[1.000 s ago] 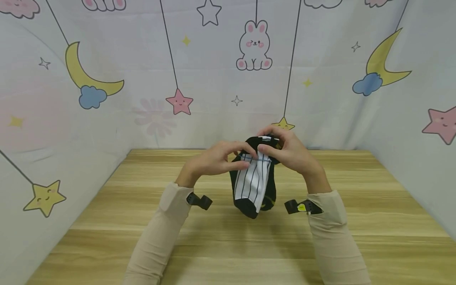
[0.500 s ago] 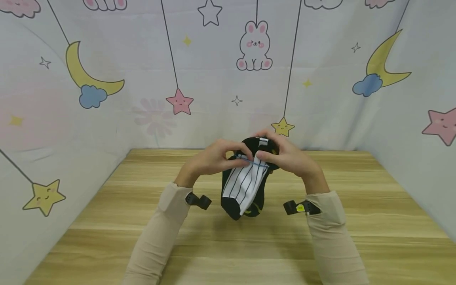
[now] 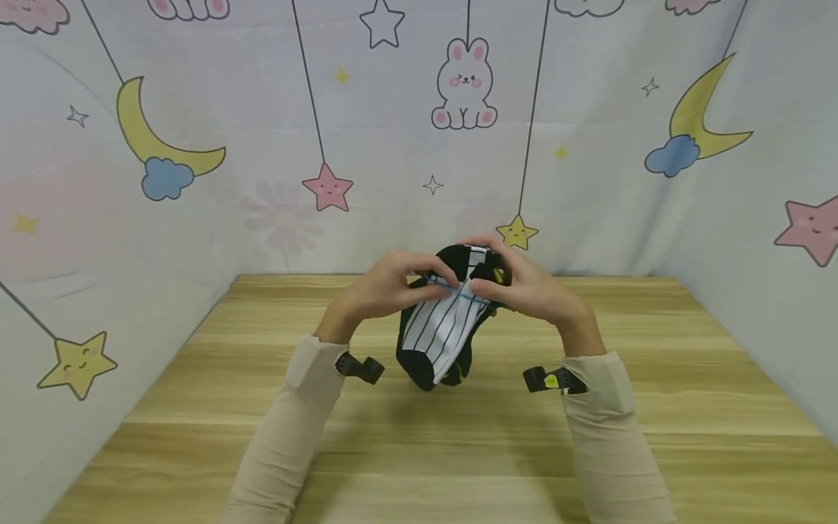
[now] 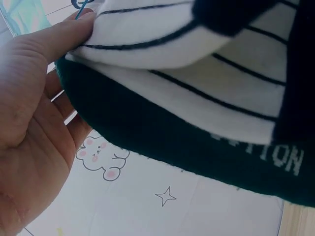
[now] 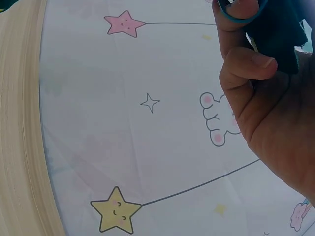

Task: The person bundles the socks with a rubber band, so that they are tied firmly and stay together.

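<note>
Both hands hold a bundle of socks (image 3: 435, 331) up above the table, black with white striped panels and small yellow marks. A thin blue elastic band (image 3: 473, 298) crosses the striped part. My left hand (image 3: 399, 285) pinches the bundle's left side between thumb and fingers; in the left wrist view the thumb (image 4: 69, 37) lies on the striped cloth, above a dark edge with light lettering. My right hand (image 3: 533, 291) grips the upper right side, its thumb on the front. In the right wrist view, the blue band (image 5: 241, 19) loops over a finger of that hand.
A wood-grain table (image 3: 419, 466) lies under the hands. White cloth walls (image 3: 393, 131) printed with stars, moons and a rabbit stand at the back and both sides. A small black camera (image 3: 360, 367) is strapped at each wrist.
The socks' hanging end has swung to the left and risen a little toward the end. Both hands keep hold near the band, the left one shifting slightly left.
</note>
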Available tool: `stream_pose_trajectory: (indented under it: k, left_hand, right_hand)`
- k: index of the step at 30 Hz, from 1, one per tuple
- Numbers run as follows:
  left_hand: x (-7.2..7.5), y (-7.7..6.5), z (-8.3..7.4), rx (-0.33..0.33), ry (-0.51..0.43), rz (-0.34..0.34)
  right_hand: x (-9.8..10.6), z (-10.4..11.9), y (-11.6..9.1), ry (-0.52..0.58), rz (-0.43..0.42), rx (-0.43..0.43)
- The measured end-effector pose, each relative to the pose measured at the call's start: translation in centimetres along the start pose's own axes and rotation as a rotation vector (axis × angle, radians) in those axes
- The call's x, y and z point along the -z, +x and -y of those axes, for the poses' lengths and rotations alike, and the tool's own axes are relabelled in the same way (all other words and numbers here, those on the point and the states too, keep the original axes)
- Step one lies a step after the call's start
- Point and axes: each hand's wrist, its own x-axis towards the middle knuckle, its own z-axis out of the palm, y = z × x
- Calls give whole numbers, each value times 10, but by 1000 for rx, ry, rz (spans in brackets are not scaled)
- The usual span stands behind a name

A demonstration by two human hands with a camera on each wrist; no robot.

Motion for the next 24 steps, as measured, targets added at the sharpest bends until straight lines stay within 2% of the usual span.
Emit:
stream_pose_trajectory:
  k: [4, 11, 20, 24]
  left_hand:
    - [2, -1, 0, 17, 19, -15]
    - [7, -2, -1, 47, 29, -69]
    - [11, -4, -1, 89, 46, -126]
    - [13, -5, -1, 103, 59, -171]
  right_hand:
    - [3, 2, -1, -54, -31, -19]
    - [11, 5, -8, -71, -122, -80]
    - [16, 1, -10, -163, -174, -42]
    - [17, 3, -10, -182, -195, -11]
